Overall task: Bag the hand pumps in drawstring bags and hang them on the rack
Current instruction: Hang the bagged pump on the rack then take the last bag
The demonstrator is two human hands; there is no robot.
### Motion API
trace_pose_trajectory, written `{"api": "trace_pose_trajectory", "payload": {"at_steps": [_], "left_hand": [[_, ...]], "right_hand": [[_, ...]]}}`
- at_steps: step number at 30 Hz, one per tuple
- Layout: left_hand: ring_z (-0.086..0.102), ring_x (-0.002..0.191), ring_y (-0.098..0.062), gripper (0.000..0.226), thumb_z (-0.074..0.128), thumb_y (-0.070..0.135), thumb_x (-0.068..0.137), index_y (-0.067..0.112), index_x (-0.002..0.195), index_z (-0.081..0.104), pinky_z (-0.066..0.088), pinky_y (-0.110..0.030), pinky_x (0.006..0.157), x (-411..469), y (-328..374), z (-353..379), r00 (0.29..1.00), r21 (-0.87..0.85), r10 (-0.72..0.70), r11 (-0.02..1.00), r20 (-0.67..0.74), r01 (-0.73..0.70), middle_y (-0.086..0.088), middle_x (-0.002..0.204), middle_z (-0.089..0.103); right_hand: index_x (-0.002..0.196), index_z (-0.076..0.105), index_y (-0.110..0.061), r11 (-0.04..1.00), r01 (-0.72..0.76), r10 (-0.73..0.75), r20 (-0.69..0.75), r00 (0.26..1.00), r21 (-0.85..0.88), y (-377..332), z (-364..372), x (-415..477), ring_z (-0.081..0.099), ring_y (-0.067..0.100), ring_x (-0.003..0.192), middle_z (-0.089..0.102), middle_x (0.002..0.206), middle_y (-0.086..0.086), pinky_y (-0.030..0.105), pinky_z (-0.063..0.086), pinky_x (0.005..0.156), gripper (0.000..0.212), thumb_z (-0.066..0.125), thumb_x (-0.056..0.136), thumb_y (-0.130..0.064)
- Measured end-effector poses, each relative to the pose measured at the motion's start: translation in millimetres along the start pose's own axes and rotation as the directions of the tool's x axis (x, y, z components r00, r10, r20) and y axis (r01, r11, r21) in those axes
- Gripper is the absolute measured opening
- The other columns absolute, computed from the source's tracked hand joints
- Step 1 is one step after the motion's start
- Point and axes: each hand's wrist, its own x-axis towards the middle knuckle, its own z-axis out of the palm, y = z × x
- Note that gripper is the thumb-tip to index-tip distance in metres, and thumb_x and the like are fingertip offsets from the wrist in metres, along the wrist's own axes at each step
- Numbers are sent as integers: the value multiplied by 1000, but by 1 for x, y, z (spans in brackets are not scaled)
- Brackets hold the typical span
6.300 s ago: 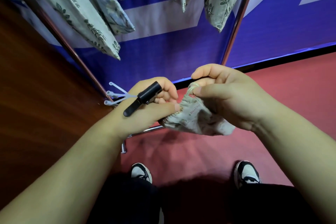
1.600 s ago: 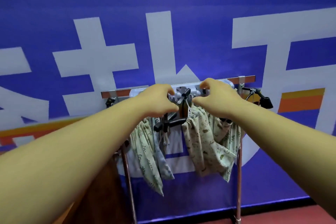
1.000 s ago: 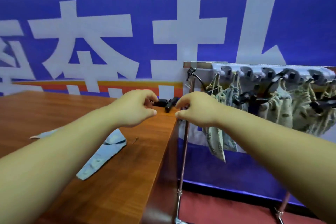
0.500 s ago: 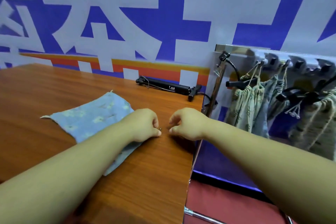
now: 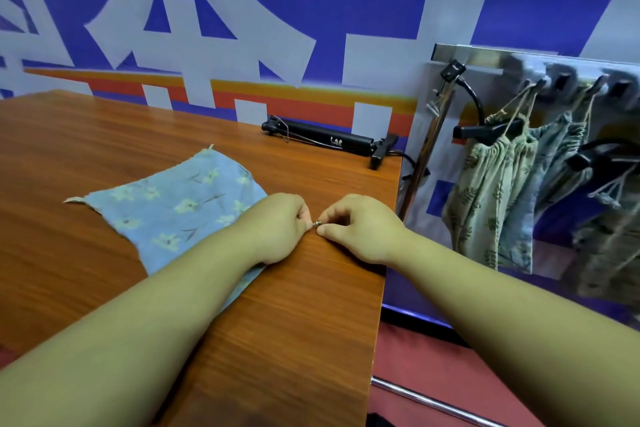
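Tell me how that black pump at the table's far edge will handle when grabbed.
Probably rigid: the black pump is a straight tube. Its crosswise handle lying on the table should limit rolling. The thin wire along its side might snag fingers.

Obstacles: blue drawstring bag (image 5: 173,204) flat on table (image 5: 86,135); black hand pump (image 5: 325,139) along far edge. Open wood between them. Rack (image 5: 485,61) with hung bags (image 5: 491,191) flanks the table's right edge.
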Motion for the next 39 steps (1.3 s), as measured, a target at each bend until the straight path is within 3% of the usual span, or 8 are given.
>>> {"api": "trace_pose_trajectory", "payload": {"at_steps": [6, 9, 17, 22, 27, 31, 34, 39], "left_hand": [[61, 63, -14, 13, 59, 27, 99, 27, 87, 62, 52, -35, 61, 3, -6, 4, 997, -139, 49, 989, -66, -57, 3, 69, 65], [58, 56, -10, 12, 63, 24, 98, 27, 86, 66, 47, -29, 57, 4, -2, 5, 993, -239, 54, 968, -101, -77, 5, 72, 66], [64, 80, -7, 11, 68, 24, 95, 32, 88, 71, 46, -21, 69, 7, -1, 6, 980, -288, 0, 956, -200, -59, 9, 83, 69], [62, 77, -3, 16, 66, 23, 95, 33, 84, 69, 44, -19, 66, 10, 2, 5, 970, -254, 25, 963, -240, -87, 13, 81, 68], [61, 78, -6, 9, 65, 23, 96, 30, 93, 68, 48, -23, 70, 21, -2, 7, 953, -293, 4, 951, -303, -98, 10, 82, 67], [66, 82, -14, 4, 65, 24, 95, 27, 95, 68, 53, -30, 78, 36, -10, 2, 967, -406, -100, 914, -236, -5, 3, 83, 70], [63, 79, -14, 4, 66, 27, 95, 25, 94, 69, 52, -31, 75, 60, -6, -15, 982, -309, -41, 951, -187, -19, 6, 83, 67], [58, 74, -13, 7, 62, 29, 96, 26, 97, 68, 42, -29, 66, 91, -16, -6, 960, -362, -108, 932, -258, 7, 10, 77, 59]], "right_hand": [[102, 73, -36, 996, -29, 34, -61, 998, 85, 0, 5, 1, 62, 5, 96, 71, 101, -17, 37, 53, 86, 26, 51, 98, -49], [100, 71, -36, 995, -45, 51, -64, 997, 89, 3, 5, 2, 62, 5, 93, 71, 98, -17, 38, 53, 84, 27, 48, 99, -49], [86, 59, -37, 989, -27, 48, -134, 990, 149, 4, 5, 0, 59, 7, 89, 66, 91, -14, 34, 49, 82, 21, 46, 102, -42], [93, 70, -27, 981, -31, 30, 10, 1000, 193, -3, -12, 6, 69, 5, 74, 73, 81, -9, 31, 57, 79, 22, 50, 102, -32], [99, 72, -22, 998, 0, 8, 122, 993, -64, -2, -32, 33, 64, 11, 86, 70, 92, -8, 29, 50, 78, 22, 51, 101, -28], [96, 60, -13, 995, -82, 82, -6, 997, -48, 20, -41, 59, 55, 21, 88, 60, 89, 0, 33, 41, 71, 28, 35, 104, -22], [87, 53, -10, 994, -108, 102, -165, 981, -30, 31, -47, 89, 53, 24, 78, 56, 82, 4, 38, 38, 67, 39, 34, 106, -38], [91, 43, -15, 928, -198, 127, -231, 965, -316, 57, -58, 150, 47, 26, 74, 50, 89, 7, 37, 38, 63, 42, 55, 92, -55]]}}
